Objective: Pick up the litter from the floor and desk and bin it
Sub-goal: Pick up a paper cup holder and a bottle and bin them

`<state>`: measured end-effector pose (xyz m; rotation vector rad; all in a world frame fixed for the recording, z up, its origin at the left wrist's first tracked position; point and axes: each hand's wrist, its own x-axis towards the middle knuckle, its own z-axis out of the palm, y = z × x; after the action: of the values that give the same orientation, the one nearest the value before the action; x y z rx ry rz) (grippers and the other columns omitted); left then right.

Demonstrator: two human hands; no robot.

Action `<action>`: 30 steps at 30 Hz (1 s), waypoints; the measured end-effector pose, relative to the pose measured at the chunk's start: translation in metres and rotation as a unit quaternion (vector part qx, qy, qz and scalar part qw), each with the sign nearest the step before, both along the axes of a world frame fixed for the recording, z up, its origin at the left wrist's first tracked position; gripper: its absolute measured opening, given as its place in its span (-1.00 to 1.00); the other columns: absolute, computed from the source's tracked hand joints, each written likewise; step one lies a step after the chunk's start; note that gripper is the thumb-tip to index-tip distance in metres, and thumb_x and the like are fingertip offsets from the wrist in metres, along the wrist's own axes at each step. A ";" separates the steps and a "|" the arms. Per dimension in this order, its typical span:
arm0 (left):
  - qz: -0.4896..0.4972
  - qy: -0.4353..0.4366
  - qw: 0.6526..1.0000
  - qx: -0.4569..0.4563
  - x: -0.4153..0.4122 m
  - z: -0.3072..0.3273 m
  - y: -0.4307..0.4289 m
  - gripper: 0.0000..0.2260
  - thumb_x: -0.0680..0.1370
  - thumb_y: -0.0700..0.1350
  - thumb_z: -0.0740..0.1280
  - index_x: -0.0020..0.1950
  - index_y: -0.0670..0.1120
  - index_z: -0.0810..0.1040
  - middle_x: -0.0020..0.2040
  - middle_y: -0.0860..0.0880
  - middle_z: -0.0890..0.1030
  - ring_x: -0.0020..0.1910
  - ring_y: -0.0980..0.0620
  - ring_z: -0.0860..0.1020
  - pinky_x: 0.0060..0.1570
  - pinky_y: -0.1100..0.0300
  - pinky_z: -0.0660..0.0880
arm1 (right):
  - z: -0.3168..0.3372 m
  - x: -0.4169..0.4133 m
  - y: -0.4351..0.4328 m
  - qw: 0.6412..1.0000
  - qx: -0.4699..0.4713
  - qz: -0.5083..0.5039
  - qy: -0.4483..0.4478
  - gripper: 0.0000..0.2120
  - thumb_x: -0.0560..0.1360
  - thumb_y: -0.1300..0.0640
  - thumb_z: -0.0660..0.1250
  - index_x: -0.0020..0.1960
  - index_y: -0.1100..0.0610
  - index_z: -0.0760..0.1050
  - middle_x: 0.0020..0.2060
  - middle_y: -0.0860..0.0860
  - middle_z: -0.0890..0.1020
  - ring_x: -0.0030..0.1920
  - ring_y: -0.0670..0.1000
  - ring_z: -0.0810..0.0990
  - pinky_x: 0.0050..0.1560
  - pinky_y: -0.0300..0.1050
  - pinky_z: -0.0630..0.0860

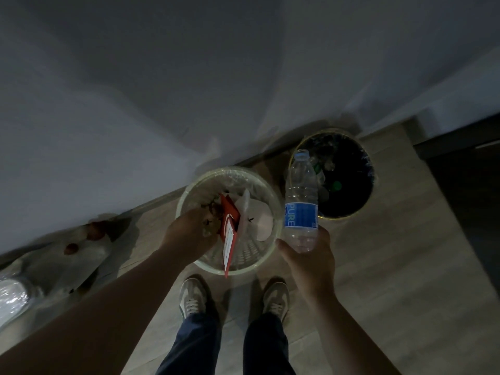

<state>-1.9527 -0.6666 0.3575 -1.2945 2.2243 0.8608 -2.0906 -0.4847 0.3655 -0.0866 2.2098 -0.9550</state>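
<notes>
The right hand [308, 259] grasped the base of a clear water bottle [301, 196], upright beside the dark bin [359, 190]. The left hand [189, 230] hung over the pale bin [232, 169] next to a red card [230, 215]; I cannot tell if it gripped anything.

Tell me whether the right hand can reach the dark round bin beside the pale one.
Probably yes: the right hand, gripping the clear plastic bottle, hangs just short of the dark round bin, with its open top uncovered and nothing between.
</notes>
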 end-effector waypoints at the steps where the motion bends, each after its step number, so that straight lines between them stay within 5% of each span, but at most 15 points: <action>1: -0.020 -0.006 1.000 -0.007 -0.001 0.000 -0.001 -0.64 0.54 -0.02 0.33 0.32 -0.01 0.45 0.20 -0.03 0.56 0.12 -0.03 0.55 -0.09 0.29 0.37 | 0.000 -0.001 0.000 1.000 0.006 0.002 0.001 -0.36 0.32 0.05 0.56 0.28 -0.05 0.29 -0.05 -0.14 0.54 -0.07 -0.16 0.58 -0.22 -0.34 0.47; 5: -0.056 -0.019 0.998 -0.013 -0.008 0.002 -0.005 -0.69 0.55 -0.05 0.30 0.29 -0.04 0.47 0.17 -0.02 0.58 0.12 0.00 0.55 -0.05 0.30 0.37 | 0.003 -0.010 0.002 0.998 0.047 0.021 0.022 -0.36 0.34 0.07 0.54 0.30 0.04 0.30 -0.06 -0.10 0.53 -0.14 -0.18 0.54 -0.29 -0.36 0.40; 8: -0.079 -0.031 0.996 -0.011 -0.016 0.004 -0.007 -0.67 0.50 0.00 0.33 0.24 -0.05 0.51 0.13 -0.04 0.60 0.09 -0.05 0.57 0.08 0.11 0.51 | 0.004 -0.024 0.008 0.995 0.094 0.027 0.035 -0.33 0.31 0.03 0.55 0.30 0.05 0.30 0.01 -0.01 0.57 -0.13 -0.08 0.58 -0.27 -0.26 0.46; 18: -0.174 0.039 0.984 -0.019 -0.051 0.020 0.000 -0.76 0.45 0.05 0.35 0.07 -0.01 0.57 -0.04 0.05 0.61 -0.01 0.02 0.59 0.00 0.15 0.53 | 0.008 -0.102 0.010 0.978 0.208 0.001 0.016 -0.32 0.32 0.00 0.52 0.24 0.19 0.22 0.03 0.18 0.54 -0.08 0.19 0.60 -0.12 0.00 0.54; 26: -0.181 0.039 0.982 -0.027 -0.063 0.024 -0.002 -0.76 0.45 0.04 0.30 0.06 0.00 0.57 -0.04 0.04 0.63 -0.02 0.03 0.58 0.01 0.13 0.53 | 0.009 -0.141 -0.013 0.964 0.241 0.074 0.080 -0.53 0.42 -0.04 0.40 0.19 0.20 0.39 0.10 0.17 0.55 0.01 0.19 0.57 -0.19 -0.10 0.41; 30: -0.169 0.037 0.984 -0.031 -0.061 0.023 -0.005 -0.75 0.46 0.06 0.31 0.10 0.03 0.56 0.01 0.07 0.62 0.02 0.05 0.58 0.04 0.12 0.53 | 0.007 -0.138 -0.018 0.972 0.198 0.096 0.082 -0.33 0.38 0.01 0.46 0.40 0.18 0.32 0.27 0.23 0.46 0.22 0.22 0.50 0.05 -0.01 0.49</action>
<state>-2.0140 -0.6715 0.3807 -0.8840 2.4509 0.7247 -2.2284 -0.5031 0.3723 -0.1944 2.4489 -0.4028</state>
